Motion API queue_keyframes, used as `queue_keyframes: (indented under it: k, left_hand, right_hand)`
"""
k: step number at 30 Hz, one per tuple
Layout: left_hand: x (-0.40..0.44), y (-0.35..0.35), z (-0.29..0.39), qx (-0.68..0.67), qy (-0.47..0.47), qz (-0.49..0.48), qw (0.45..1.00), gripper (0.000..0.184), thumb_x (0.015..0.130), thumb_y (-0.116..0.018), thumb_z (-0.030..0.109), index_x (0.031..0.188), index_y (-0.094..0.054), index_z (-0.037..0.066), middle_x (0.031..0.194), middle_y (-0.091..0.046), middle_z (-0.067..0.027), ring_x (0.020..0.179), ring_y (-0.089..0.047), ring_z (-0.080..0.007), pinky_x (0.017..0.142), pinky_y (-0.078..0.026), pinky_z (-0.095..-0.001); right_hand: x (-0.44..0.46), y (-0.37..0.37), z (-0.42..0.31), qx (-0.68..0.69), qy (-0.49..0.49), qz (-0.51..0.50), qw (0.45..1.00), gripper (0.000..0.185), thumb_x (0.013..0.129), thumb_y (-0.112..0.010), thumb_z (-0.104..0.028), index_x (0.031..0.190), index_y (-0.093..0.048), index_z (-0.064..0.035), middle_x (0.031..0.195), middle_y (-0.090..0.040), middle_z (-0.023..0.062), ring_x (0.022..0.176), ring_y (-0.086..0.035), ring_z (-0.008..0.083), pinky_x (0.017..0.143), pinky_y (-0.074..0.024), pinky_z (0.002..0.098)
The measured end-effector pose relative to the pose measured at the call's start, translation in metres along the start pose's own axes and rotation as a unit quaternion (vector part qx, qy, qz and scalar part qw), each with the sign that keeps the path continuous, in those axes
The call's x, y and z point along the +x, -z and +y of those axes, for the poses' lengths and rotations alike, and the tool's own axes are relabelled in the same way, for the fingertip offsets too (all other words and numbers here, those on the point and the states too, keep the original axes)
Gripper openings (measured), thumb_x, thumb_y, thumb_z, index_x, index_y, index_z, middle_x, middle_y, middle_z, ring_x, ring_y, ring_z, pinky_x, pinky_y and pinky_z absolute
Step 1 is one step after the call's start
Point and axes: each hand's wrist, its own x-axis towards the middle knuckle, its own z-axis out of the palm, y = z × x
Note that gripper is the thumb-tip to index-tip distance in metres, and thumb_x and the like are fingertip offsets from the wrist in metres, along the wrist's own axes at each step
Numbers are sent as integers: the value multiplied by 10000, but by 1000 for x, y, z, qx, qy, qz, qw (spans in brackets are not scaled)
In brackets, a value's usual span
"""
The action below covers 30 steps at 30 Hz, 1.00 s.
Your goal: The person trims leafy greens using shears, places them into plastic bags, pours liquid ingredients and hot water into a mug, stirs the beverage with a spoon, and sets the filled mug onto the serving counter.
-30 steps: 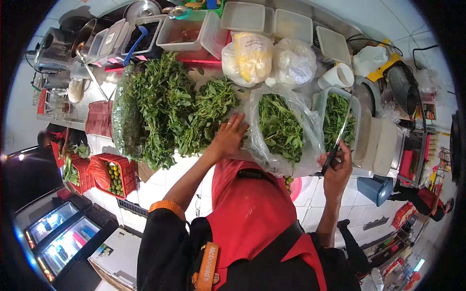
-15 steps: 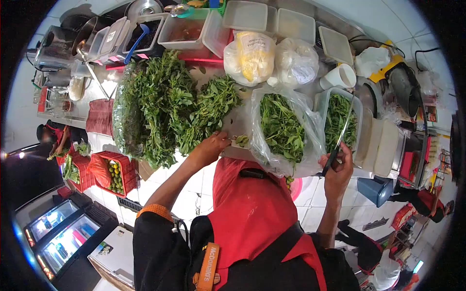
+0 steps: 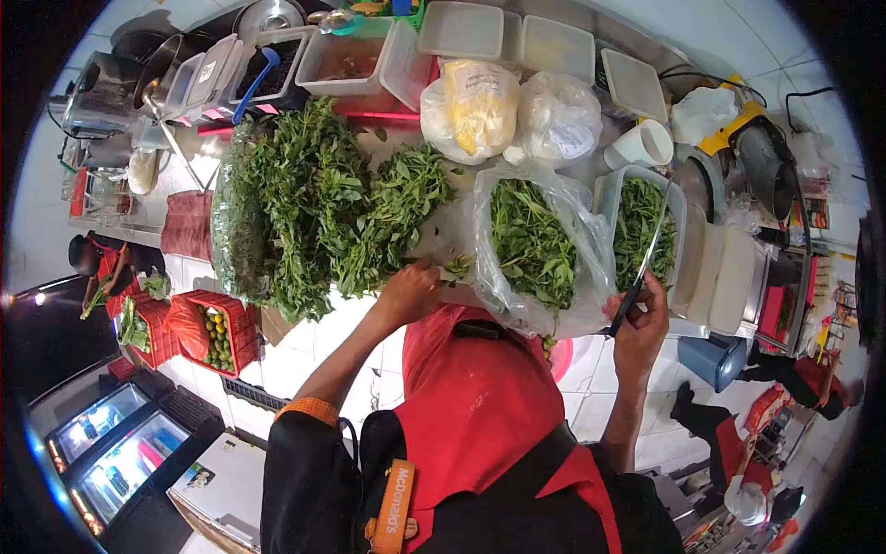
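Note:
My right hand is closed round the black handle of a knife, its long blade pointing away over a clear tub of cut greens. Beside it, an open plastic bag holds leafy greens; the right fingertips are close to its near edge. My left hand has its fingers curled at the counter edge, by a few loose leaves; whatever is in them is hidden. Just beyond lies a bunch of leafy herbs, with a larger heap to its left.
Filled plastic bags, a white cup and lidded tubs line the back. A blue spoon rests in a dark-filled container. Left below are red crates with green fruit. Other people stand at far left and lower right.
My left hand has shifted slightly down and right, by the loose leaves. The right hand and knife stay almost still. A person at lower right has moved.

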Motion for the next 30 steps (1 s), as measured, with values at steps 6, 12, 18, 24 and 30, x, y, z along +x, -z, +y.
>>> queue_keyframes:
  k: [6, 12, 18, 24, 30]
  left_hand:
    - [11, 17, 34, 14, 110, 187, 976, 455, 761, -610, 72, 1190, -478, 1, 1176, -479, -229, 1055, -513, -406, 878, -465, -471]
    - [22, -11, 25, 136, 17, 158, 978, 505, 786, -573, 100, 1268, -448, 15, 1242, -466, -206, 1088, -506, -406, 994, -387, -490]
    - [58, 24, 28, -45, 85, 183, 978, 219, 747, -593, 95, 946, -562, 9, 979, -560, -168, 909, -587, -378, 842, -457, -482]
    - [75, 52, 6, 88, 111, 320, 937, 387, 684, -628, 41, 1059, -533, 18, 1130, -509, -177, 1046, -513, -379, 838, -449, -465]
    - [113, 27, -8, 219, 2, 224, 950, 564, 743, -514, 36, 1302, -459, -16, 1436, -381, -156, 1314, -392, -295, 1011, -409, -433]
  right_hand:
    - [1, 1, -1, -20, 16, -8, 1000, 549, 801, -661, 54, 1302, -454, -38, 893, -503, 39, 782, -607, 124, 694, -563, 268]
    - [0, 0, -2, -6, 11, -7, 1000, 530, 808, -658, 48, 1293, -460, -36, 896, -508, 43, 769, -611, 127, 683, -556, 256]
    - [0, 0, 1, -6, 33, 3, 999, 532, 786, -651, 84, 1268, -458, -28, 902, -521, 58, 759, -623, 142, 644, -546, 260]
    - [-3, 3, 0, 0, 14, 12, 1000, 529, 784, -642, 94, 1259, -447, -31, 914, -498, 54, 759, -636, 169, 635, -555, 281]
    - [-4, 3, 4, -16, 27, 12, 999, 525, 798, -617, 105, 1270, -435, -33, 927, -492, 56, 751, -640, 162, 640, -556, 276]
